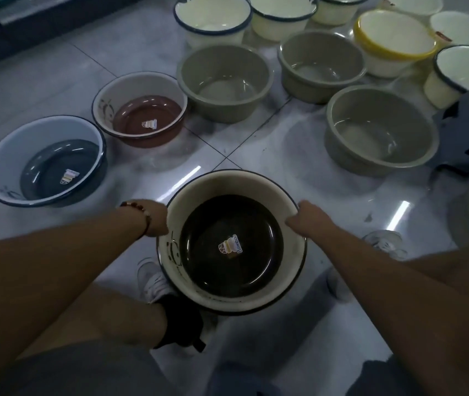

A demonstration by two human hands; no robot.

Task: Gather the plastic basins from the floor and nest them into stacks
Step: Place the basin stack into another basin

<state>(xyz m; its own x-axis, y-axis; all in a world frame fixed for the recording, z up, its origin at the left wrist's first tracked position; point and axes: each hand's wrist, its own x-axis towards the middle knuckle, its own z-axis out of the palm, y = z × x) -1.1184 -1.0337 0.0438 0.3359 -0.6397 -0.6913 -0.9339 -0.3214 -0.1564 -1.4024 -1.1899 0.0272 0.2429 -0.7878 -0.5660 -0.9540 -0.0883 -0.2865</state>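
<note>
Hands grip opposite sides of the rim of the dark basin [231, 244]: the left hand [153, 218] with its beaded bracelet [141, 214] on the left edge, the right hand [303, 217] curled over the right edge. The basin appears lifted clear of the floor [56, 90], above the shoes [153, 281]. Keep both grips level so the basin stays upright. Judging by shape and trim, the matching targets are the brown basin [141, 108] and the blue basin [46, 162] to the left, both resting on the floor. Carry the held basin over one of them, centre it rim to rim, then lower it straight down; a tilted entry is likely to jam. The grey basins [224, 81] and the cream basins [213, 20] farther off look deeper and belong in separate stacks.
</note>
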